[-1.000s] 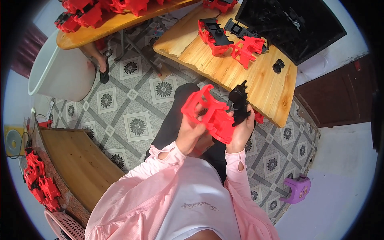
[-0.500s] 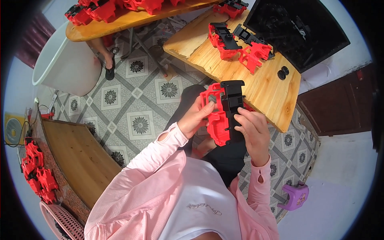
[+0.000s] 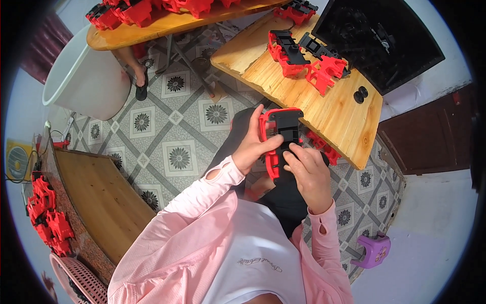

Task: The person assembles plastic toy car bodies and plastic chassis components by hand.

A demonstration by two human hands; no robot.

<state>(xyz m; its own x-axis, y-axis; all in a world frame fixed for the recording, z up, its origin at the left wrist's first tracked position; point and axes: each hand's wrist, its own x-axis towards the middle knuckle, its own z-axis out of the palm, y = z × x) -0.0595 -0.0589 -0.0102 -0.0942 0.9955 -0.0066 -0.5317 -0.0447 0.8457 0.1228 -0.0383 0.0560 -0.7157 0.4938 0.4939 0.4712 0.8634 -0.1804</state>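
While my left hand (image 3: 249,148) is clasping the red frame (image 3: 272,163) by its left side, my right hand (image 3: 312,176) is pressing bent fingers onto the black part (image 3: 289,122) covering it; whether they are pinching it, I cannot tell. Both pieces are hovering near the counter (image 3: 344,121), where 2 black discs (image 3: 359,97) are sitting.

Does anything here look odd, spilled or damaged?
Nothing seems spilled or broken. Slightly odd: two small black discs lie on the pale wooden tabletop, apart from the red-and-black plastic frames, unlike them in shape.
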